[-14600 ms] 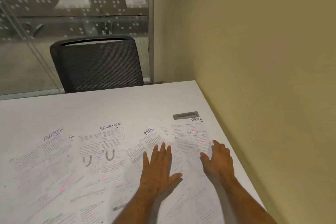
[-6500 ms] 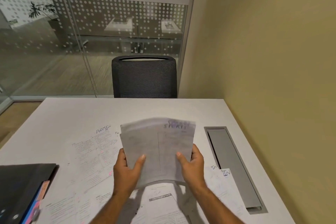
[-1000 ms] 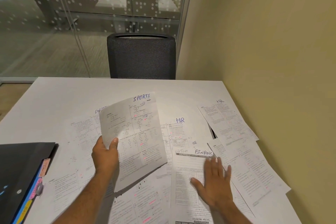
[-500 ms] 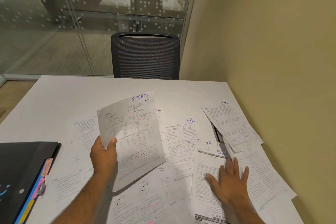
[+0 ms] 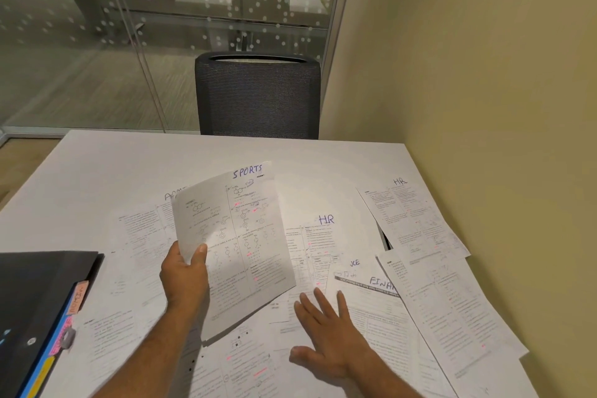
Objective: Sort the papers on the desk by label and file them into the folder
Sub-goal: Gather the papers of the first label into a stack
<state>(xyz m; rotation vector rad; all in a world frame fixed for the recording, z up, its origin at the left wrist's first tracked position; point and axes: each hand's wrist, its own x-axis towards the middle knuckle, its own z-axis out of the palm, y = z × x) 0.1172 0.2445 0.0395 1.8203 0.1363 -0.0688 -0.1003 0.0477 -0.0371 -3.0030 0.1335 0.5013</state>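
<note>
White desk (image 5: pixel 135 165) strewn with loose papers (image 5: pixel 436 294) under HR and FINANCE headings. Black tabbed folder (image 5: pixel 42 294) at near left edge. SPORTS sheets (image 5: pixel 232 245), possibly several, pinched aloft by left hand (image 5: pixel 184 278). Right hand (image 5: pixel 326 329) spread flat, fingers straight. Risk: sweeping overlapped piles together, mixing labels; thin held stack slipping from one-corner pinch.

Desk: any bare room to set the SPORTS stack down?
Bare strip of desk between chair and the papers' far edges. Crowded: near half is overlapping papers, HR sheets to FINANCE sheet; folder takes the left edge.
</note>
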